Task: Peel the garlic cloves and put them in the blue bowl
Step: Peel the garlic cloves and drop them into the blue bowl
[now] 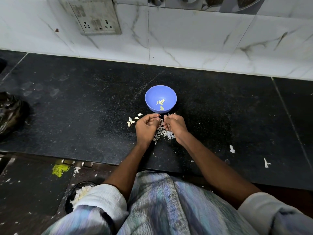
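A blue bowl (160, 92) stands on the black counter (84, 107) with several peeled garlic cloves (160, 102) in its bottom. Just in front of it my left hand (146, 127) and my right hand (175, 125) are close together, fingers curled inward toward each other. Between their fingertips they pinch a small garlic clove (161, 122), mostly hidden by the fingers. Several unpeeled cloves (133, 120) lie to the left of my left hand. A heap of white garlic skins (163, 134) lies on the counter under and between my hands.
A tiled wall with a switch socket panel (96, 16) runs behind the counter. A dark plastic bag (10, 112) sits at the counter's left edge. A round bin with scraps (79, 192) stands on the floor below. White specks (232, 149) dot the counter's right side.
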### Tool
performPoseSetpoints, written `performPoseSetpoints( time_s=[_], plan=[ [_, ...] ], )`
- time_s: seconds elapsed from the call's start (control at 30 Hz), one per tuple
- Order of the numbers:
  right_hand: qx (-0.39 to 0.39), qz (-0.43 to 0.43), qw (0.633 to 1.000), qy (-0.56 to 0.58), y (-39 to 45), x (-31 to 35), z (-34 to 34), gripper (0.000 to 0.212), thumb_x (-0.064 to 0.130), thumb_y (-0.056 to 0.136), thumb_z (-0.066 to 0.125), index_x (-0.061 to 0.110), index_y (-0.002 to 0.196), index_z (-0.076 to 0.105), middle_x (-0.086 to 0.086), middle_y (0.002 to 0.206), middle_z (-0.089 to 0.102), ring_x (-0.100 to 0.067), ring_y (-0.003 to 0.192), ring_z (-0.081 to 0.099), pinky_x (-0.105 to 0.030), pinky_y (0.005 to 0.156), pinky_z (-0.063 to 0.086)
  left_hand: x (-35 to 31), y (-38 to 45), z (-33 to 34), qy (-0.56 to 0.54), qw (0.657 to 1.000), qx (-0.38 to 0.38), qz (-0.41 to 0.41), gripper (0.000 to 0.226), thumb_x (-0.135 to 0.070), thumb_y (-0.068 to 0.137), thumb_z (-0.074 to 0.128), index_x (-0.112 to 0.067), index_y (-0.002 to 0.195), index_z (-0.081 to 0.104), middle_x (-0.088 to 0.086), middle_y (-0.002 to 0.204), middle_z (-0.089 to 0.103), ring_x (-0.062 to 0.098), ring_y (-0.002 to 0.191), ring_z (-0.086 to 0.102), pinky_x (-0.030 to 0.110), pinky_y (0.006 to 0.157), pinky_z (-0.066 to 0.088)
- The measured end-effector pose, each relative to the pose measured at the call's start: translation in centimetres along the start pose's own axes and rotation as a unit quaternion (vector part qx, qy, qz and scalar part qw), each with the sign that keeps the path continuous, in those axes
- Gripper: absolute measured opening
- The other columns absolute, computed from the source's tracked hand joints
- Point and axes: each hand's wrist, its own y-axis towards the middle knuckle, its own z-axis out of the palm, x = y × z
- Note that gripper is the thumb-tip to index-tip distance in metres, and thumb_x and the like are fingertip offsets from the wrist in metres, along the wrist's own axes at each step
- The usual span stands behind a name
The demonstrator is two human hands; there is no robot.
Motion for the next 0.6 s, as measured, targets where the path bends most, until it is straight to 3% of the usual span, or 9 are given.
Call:
performPoseSetpoints(
  time_s=[0.1, 0.17, 0.23, 0.33, 0.4, 0.43, 0.5, 0.6],
  plan=[
    [-0.003, 0.005, 1.0, -0.03, 0.0, 0.0, -0.1, 0.004, -0.004, 0.093, 0.064, -0.003, 0.091, 0.066, -0.019, 0.077, 0.071, -0.014, 0.059, 0.062, -0.022, 0.052, 0.049, 0.1, 0.3, -0.4, 0.078, 0.996, -0.041, -0.001, 0.019, -0.026, 0.092, 0.083, -0.014, 0.078, 0.08, 0.0, 0.069, 0.076, 0.01, 0.061, 0.064, 0.041, 0.067, 0.06],
    [-0.016, -0.012, 0.998, -0.052, 0.0, -0.3, -0.3, 0.011, -0.01, 0.087, 0.067, -0.001, 0.087, 0.072, -0.018, 0.08, 0.076, -0.016, 0.065, 0.07, -0.021, 0.058, 0.055, 0.3, 0.3, -0.5, 0.1, 0.995, -0.011, -0.003, 0.008, -0.017, 0.088, 0.086, -0.015, 0.083, 0.08, -0.003, 0.07, 0.077, 0.008, 0.062, 0.068, 0.042, 0.069, 0.065],
    [-0.029, -0.033, 0.996, -0.076, -0.2, -0.3, -0.2, 0.014, -0.007, 0.086, 0.07, 0.004, 0.083, 0.077, -0.015, 0.076, 0.077, -0.019, 0.069, 0.073, -0.023, 0.062, 0.057, 0.3, 0.0, -0.6, 0.134, 0.991, 0.003, -0.005, 0.012, -0.012, 0.086, 0.087, -0.021, 0.086, 0.08, -0.008, 0.073, 0.078, 0.006, 0.068, 0.074, 0.041, 0.074, 0.066],
    [-0.068, -0.075, 0.989, -0.112, -0.3, 0.3, -0.5, 0.011, 0.008, 0.082, 0.084, 0.006, 0.073, 0.077, -0.011, 0.063, 0.073, -0.015, 0.05, 0.065, -0.025, 0.051, 0.052, -0.2, -0.3, -0.6, 0.223, 0.975, -0.021, 0.006, 0.021, -0.035, 0.086, 0.088, -0.025, 0.071, 0.077, -0.014, 0.068, 0.074, 0.005, 0.065, 0.072, 0.032, 0.067, 0.062],
    [-0.099, -0.113, 0.978, -0.147, 0.0, 0.5, -0.6, 0.02, 0.018, 0.081, 0.086, 0.01, 0.067, 0.075, -0.007, 0.057, 0.071, -0.02, 0.048, 0.065, -0.03, 0.051, 0.055, -0.6, -0.4, -0.7, 0.271, 0.962, -0.014, 0.032, 0.018, -0.038, 0.091, 0.082, -0.024, 0.079, 0.081, -0.012, 0.073, 0.076, 0.01, 0.067, 0.072, 0.033, 0.066, 0.06],
    [-0.108, -0.134, 0.969, -0.175, 0.2, 0.4, -0.6, 0.02, 0.02, 0.084, 0.084, 0.01, 0.068, 0.075, -0.004, 0.058, 0.071, -0.022, 0.053, 0.068, -0.035, 0.057, 0.059, -0.4, -0.2, -0.8, 0.288, 0.956, 0.004, 0.046, 0.009, -0.029, 0.095, 0.078, -0.023, 0.09, 0.084, -0.009, 0.083, 0.079, 0.013, 0.074, 0.074, 0.035, 0.072, 0.062],
    [-0.112, -0.174, 0.948, -0.24, 0.4, 0.2, -0.2, 0.015, 0.018, 0.089, 0.076, 0.009, 0.077, 0.077, -0.001, 0.064, 0.072, -0.02, 0.066, 0.072, -0.044, 0.07, 0.061, -0.6, 0.0, -0.7, 0.311, 0.949, 0.03, 0.052, 0.015, -0.014, 0.095, 0.072, -0.023, 0.1, 0.084, -0.005, 0.095, 0.082, 0.014, 0.085, 0.075, 0.036, 0.083, 0.062],
    [-0.114, -0.21, 0.934, -0.264, 0.7, 0.4, 0.7, 0.011, 0.013, 0.091, 0.07, 0.006, 0.087, 0.076, -0.006, 0.075, 0.074, -0.023, 0.075, 0.071, -0.048, 0.075, 0.059, -1.6, 0.1, -0.8, 0.294, 0.955, 0.017, 0.023, 0.026, -0.021, 0.089, 0.083, -0.022, 0.065, 0.073, -0.013, 0.062, 0.069, 0.011, 0.058, 0.063, 0.029, 0.068, 0.057]
  ],
)
